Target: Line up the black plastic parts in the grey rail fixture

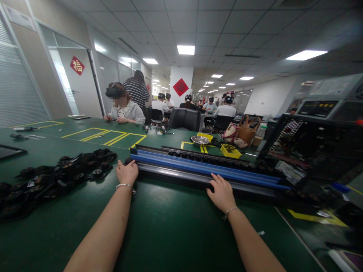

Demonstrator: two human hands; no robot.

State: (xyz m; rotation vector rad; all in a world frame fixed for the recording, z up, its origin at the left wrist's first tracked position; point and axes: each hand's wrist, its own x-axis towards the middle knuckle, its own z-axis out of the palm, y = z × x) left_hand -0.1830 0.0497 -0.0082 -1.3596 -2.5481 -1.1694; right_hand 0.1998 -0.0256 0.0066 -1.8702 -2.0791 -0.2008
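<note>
A long black bar with a silver strip [176, 173] and a blue strip [198, 166] lies across the green table in front of me. My left hand [127, 173] grips its left end, fingers bent over the edge. Farther right, my right hand [222, 192] holds the near side of the same bar, its fingers over the silver strip. A small black piece shows by the right thumb; what it belongs to I cannot make out. Behind the blue strip runs a row of small black parts [210, 158].
A heap of black parts [65, 173] spreads over the table [170, 230] at left. An open black case [295, 151] stands at right. Beyond the bar are a metal bowl [199, 140] and a yellow tray [231, 151]. A person [124, 109] sits across the table.
</note>
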